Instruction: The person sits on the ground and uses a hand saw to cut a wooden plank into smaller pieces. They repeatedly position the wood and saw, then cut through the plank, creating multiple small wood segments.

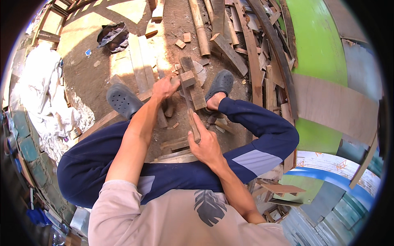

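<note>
From the head camera I look down on a person seated low on bare dirt, legs in dark blue trousers folded around the work. Between the two grey perforated clogs (123, 99) lies a brown wooden assembly (191, 84): a flat weathered plank with a small square block fixed across it. My left hand (164, 88) is closed around the near left end of that block piece, fingers wrapped over it. My right hand (205, 143) pinches a narrow brown wooden stick (193, 123) between thumb and fingers, its far end lying against the plank.

I judge the wood stiff, dry and fairly light, rough rather than slippery, with splintery edges; the stick looks thin enough to snap if levered. The block's square sides seem the surest place to grip, and the stick is best taken near its middle.

Around the work: a loose pile of grey-brown offcut boards (246, 45) at upper right, a curved bright green panel (320, 49) beyond it, a crumpled dark plastic bag (113, 36) at upper left, and white sheeting (41, 90) along the left. No labels are clear enough to tell apart; a white and blue curved sheet with small orange marks (332, 164) lies at lower right.
</note>
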A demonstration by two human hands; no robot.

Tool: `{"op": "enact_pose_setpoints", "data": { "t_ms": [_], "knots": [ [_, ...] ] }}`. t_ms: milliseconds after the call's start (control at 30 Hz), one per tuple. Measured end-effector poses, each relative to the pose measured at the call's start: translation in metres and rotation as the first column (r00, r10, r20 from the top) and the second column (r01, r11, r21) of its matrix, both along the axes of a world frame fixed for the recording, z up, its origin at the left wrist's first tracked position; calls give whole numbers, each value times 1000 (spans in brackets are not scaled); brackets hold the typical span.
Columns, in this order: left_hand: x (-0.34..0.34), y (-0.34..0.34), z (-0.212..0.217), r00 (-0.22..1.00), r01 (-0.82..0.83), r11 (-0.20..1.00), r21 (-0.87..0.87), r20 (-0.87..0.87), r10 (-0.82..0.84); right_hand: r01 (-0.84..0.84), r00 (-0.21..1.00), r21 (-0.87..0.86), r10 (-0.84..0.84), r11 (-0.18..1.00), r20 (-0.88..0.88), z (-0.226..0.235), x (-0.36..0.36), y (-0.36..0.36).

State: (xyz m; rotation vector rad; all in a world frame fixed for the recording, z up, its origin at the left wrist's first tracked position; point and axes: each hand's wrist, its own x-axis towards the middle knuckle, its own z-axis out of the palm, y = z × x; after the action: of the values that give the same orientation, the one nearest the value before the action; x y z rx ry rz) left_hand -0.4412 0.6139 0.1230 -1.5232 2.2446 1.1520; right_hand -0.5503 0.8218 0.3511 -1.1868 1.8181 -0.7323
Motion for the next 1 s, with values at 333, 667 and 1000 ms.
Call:
{"op": "enact_pose_setpoints", "data": {
  "t_ms": [333, 667, 1000],
  "knots": [
    [5, 0, -15, 1000, -24, 999, -44, 8, 25, -32, 999, 79, 29, 996, 44, 19, -6, 4],
    [3, 1, -12, 999, -36, 997, -64, -8, 36, 3, 1000, -37, -4, 999, -16, 13, 3, 14],
    [9, 3, -18, 989, -17, 997, -72, -147, 6, 32, 999, -22, -33, 999, -27, 21, 1, 12]
  ]
}}
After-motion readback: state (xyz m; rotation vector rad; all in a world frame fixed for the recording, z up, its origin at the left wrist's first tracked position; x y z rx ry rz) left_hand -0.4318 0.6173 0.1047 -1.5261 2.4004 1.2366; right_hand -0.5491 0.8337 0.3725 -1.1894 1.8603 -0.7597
